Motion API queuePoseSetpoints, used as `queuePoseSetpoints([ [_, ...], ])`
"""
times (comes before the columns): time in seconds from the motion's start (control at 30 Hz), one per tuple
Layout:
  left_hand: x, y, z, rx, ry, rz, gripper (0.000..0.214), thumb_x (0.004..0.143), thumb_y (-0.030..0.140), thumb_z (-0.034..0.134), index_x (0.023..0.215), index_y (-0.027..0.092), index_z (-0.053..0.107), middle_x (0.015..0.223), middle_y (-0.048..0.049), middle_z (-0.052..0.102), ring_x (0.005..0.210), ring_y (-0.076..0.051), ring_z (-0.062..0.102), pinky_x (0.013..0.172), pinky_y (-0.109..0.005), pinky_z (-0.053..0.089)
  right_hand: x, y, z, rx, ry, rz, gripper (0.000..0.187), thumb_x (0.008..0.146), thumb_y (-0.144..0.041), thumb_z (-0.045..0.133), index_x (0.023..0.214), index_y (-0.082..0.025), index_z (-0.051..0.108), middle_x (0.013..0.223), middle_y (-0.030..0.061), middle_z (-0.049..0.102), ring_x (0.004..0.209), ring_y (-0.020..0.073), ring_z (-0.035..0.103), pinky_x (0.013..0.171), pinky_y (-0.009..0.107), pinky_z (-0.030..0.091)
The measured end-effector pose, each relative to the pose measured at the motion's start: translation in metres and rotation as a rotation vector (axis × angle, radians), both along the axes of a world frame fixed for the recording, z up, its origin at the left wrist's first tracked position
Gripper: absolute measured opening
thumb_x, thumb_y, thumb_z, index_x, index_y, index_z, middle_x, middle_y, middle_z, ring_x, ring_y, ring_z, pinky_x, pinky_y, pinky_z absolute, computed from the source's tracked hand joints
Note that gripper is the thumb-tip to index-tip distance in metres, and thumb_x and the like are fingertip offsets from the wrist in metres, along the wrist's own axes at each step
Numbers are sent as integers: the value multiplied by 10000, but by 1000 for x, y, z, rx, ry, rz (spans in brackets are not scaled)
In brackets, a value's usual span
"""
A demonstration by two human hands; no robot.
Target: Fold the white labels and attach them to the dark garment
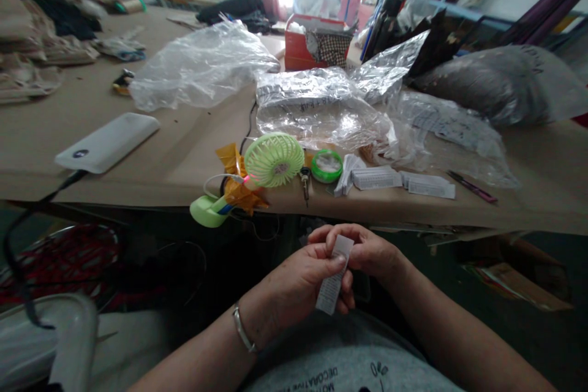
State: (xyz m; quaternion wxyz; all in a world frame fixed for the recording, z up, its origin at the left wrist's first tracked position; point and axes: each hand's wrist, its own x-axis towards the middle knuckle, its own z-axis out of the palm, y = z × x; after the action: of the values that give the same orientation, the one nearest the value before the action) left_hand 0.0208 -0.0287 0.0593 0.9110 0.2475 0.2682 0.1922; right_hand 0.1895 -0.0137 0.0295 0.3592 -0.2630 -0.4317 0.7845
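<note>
Both my hands are held low in front of me, below the table's near edge. My left hand [303, 282], with a metal bangle [242, 329] on its wrist, pinches the lower part of a narrow white printed label [331, 275] between its thumb and fingers. My right hand [362, 251] holds the label's upper end in its curled fingers. Small stacks of similar white labels [375, 178] lie on the brown-papered table [151, 187], beyond my hands and out of reach of my fingertips.
On the table are a green mini fan [274, 160], a green tape roll [326, 166], a white power bank [108, 142], clear plastic bags [321, 107], and a purple-handled tool [472, 187]. Piled fabric lies at the far left.
</note>
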Motion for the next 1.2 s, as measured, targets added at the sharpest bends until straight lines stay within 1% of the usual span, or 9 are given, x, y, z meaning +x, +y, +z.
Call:
queuePoseSetpoints([
  [0.1, 1, 0, 1, 6, 20, 3, 152, 806, 288, 589, 837, 139, 581, 612, -18, 564, 518, -135, 587, 485, -224, 449, -2, -2, -2, -11, 22, -16, 331, 644, -405, 751, 839, -155, 657, 1181, 114, 581, 1003, 250, 604, 781, 345, 520],
  [0.23, 1, 2, 2, 3, 52, 38, 157, 808, 293, 578, 780, 139, 572, 615, -12, 556, 503, -122, 570, 477, -221, 426, -2, -5, 5, 69, -118, -78, 460, 719, -420, 686, 1112, -199, 597, 1136, 90, 601, 917, 214, 628, 763, 332, 522],
  [0.3, 0, 3, 2, 16, 58, 74, 161, 797, 299, 591, 766, 143, 566, 620, -7, 555, 503, -119, 567, 479, -222, 419, -1, -8, 12, 222, -297, -193, 445, 782, -390, 632, 1187, -223, 555, 1122, 74, 601, 907, 194, 624, 772, 317, 518],
  [0.37, 0, 4, 2, 32, 54, 99, 170, 781, 308, 613, 768, 145, 568, 626, -5, 556, 516, -122, 573, 497, -229, 423, 0, -10, 19, 461, -509, -317, 371, 828, -337, 590, 1180, -223, 566, 1146, 73, 582, 990, 200, 593, 845, 324, 493],
  [0.47, -1, 5, 2, 41, 68, 125, 198, 759, 327, 637, 755, 140, 569, 628, -4, 556, 525, -121, 574, 519, -238, 430, -1, -11, 27, 767, -752, -413, 319, 860, -280, 551, 1169, -205, 577, 1172, 92, 562, 1108, 224, 528, 950, 360, 433],
  [0.63, 0, 5, 2, 52, 87, 141, 224, 731, 340, 655, 751, 136, 566, 625, 2, 555, 523, -118, 569, 526, -242, 431, -5, -13, 30, 898, -887, -412, 262, 894, -261, 499, 1128, -189, 593, 1118, 107, 584, 1059, 223, 552, 917, 370, 461],
  [0.97, -1, 4, 4, 61, 101, 162, 184, 756, 307, 614, 741, 133, 559, 611, 8, 545, 516, -108, 564, 517, -226, 425, -9, -15, 25, 818, -844, -441, 275, 867, -248, 515, 1129, -203, 590, 1105, 89, 606, 1029, 217, 580, 897, 353, 474],
  [1.07, -1, 5, 3, 66, 96, 162, 184, 778, 312, 596, 756, 133, 566, 617, 9, 546, 516, -106, 562, 510, -221, 422, -10, -14, 24, 589, -747, -482, 266, 854, -276, 537, 1110, -213, 576, 1039, 62, 637, 942, 197, 613, 819, 308, 500],
  [1.2, -1, 6, 0, 99, 148, 199, 170, 796, 312, 579, 803, 141, 573, 611, 17, 546, 511, -107, 557, 508, -221, 421, -12, -10, 23, 239, -553, -407, 135, 832, -315, 570, 882, -191, 589, 712, -8, 636, 611, 126, 608, 582, 224, 496],
])
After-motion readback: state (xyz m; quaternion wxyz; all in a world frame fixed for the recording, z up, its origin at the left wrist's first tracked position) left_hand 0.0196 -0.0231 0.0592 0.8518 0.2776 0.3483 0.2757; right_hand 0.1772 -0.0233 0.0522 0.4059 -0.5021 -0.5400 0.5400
